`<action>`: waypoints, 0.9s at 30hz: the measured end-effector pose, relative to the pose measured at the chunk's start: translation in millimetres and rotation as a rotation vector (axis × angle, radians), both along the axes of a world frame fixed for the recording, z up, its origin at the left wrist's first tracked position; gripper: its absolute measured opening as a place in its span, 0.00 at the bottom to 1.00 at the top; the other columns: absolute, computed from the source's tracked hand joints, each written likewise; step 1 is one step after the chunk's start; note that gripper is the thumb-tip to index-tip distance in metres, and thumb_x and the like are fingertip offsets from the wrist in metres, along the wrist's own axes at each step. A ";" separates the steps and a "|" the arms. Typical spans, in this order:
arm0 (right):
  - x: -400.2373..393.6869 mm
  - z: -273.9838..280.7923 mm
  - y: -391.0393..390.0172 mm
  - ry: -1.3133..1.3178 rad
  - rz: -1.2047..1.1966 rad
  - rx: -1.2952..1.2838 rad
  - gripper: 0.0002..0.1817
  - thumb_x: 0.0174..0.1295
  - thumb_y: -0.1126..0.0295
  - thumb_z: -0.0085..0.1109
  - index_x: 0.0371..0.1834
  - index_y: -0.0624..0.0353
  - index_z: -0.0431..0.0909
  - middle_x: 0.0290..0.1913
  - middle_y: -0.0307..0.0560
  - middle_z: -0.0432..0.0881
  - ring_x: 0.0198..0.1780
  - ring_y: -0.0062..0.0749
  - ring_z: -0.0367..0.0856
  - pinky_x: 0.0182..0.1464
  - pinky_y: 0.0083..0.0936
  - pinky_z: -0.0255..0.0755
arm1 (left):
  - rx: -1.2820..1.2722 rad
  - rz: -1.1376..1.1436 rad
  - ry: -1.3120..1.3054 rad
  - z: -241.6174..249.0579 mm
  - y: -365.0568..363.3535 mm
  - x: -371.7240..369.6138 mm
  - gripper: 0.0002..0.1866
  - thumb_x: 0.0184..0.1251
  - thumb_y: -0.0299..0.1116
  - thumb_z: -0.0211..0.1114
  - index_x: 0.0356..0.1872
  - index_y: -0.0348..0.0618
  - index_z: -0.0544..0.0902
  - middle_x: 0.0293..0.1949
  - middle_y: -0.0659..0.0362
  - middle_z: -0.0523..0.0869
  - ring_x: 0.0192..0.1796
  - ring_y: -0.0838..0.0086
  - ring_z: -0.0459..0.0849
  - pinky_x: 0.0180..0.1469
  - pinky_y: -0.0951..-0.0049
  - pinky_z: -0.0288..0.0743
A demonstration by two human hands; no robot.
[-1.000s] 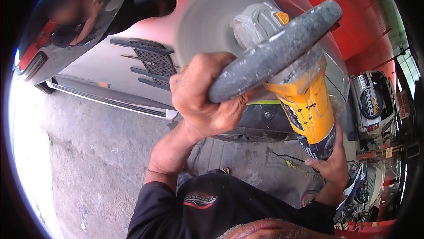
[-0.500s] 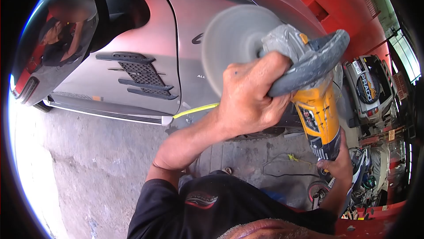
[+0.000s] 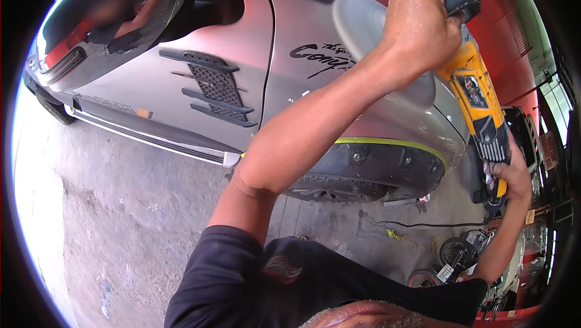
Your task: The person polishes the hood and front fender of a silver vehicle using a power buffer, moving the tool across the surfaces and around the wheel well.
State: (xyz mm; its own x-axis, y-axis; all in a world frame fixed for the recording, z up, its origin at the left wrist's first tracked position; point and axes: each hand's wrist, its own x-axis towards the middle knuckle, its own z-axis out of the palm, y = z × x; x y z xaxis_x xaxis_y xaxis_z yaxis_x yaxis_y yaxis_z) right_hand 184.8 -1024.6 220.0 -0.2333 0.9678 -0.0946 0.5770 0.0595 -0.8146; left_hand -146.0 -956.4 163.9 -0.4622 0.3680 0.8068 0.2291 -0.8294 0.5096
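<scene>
My left hand (image 3: 420, 25) is closed round the dark D-shaped front handle (image 3: 465, 2) of a yellow-and-black polisher (image 3: 475, 86). My right hand (image 3: 515, 173) wraps the polisher's rear grip, close to its power cord. A round whitish pad (image 3: 356, 22) at the tool's head lies over the front fender of a grey car (image 3: 296, 16), partly behind my left hand and forearm. Whether the pad touches the paint cannot be made out. Black script lettering (image 3: 315, 55) shows on the fender beside the pad. Yellow-green tape (image 3: 393, 141) runs along the black wheel-arch trim (image 3: 381, 161).
A side mirror (image 3: 115, 25) juts out at upper left, and a black vent trim (image 3: 212, 82) sits on the car's side. Below the arch is the tyre (image 3: 333, 188). A cord (image 3: 430, 225) crosses the concrete floor (image 3: 139, 207) towards a motorcycle (image 3: 454, 255) at lower right.
Both hands and the polisher have moved up and right along the fender. More of the lettering and the taped wheel arch now shows. The view has shifted, with the mirror higher up.
</scene>
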 end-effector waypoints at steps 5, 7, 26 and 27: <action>-39.3 22.5 37.8 -0.069 0.157 0.133 0.63 0.37 0.57 0.86 0.79 0.64 0.57 0.55 0.41 0.81 0.41 0.20 0.81 0.42 0.16 0.77 | 0.028 0.053 -0.029 10.5 15.1 -32.6 0.07 0.60 0.23 0.63 0.39 0.34 0.80 0.33 0.37 0.86 0.44 0.41 0.87 0.45 0.52 0.79; -53.7 36.6 51.8 -0.122 0.242 0.076 0.64 0.37 0.56 0.86 0.78 0.64 0.58 0.52 0.41 0.82 0.39 0.20 0.82 0.42 0.17 0.77 | 0.098 0.072 -0.068 11.0 8.7 -47.4 0.09 0.60 0.23 0.63 0.41 0.33 0.82 0.36 0.35 0.86 0.47 0.40 0.86 0.48 0.50 0.79; -54.1 57.2 45.5 -0.326 0.245 0.208 0.72 0.34 0.43 0.86 0.80 0.68 0.54 0.68 0.46 0.75 0.66 0.28 0.74 0.69 0.24 0.65 | 0.138 -0.003 -0.137 0.9 -19.7 -55.6 0.10 0.63 0.25 0.65 0.44 0.34 0.84 0.35 0.36 0.86 0.45 0.44 0.88 0.44 0.56 0.79; -58.8 55.3 50.4 -0.308 0.258 0.229 0.71 0.33 0.43 0.86 0.80 0.67 0.55 0.63 0.44 0.77 0.59 0.25 0.75 0.61 0.22 0.68 | 0.101 -0.022 -0.146 1.3 -29.6 -61.5 0.09 0.64 0.26 0.66 0.44 0.34 0.84 0.35 0.37 0.87 0.45 0.45 0.89 0.44 0.57 0.80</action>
State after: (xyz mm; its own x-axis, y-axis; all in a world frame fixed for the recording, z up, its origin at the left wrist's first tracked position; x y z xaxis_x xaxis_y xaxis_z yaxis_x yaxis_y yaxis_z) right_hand 126.1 -974.3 275.2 -0.4638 0.8858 0.0122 0.7329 0.3914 -0.5565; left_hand -207.5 -986.0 165.2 -0.5701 0.2998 0.7649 0.1397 -0.8821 0.4499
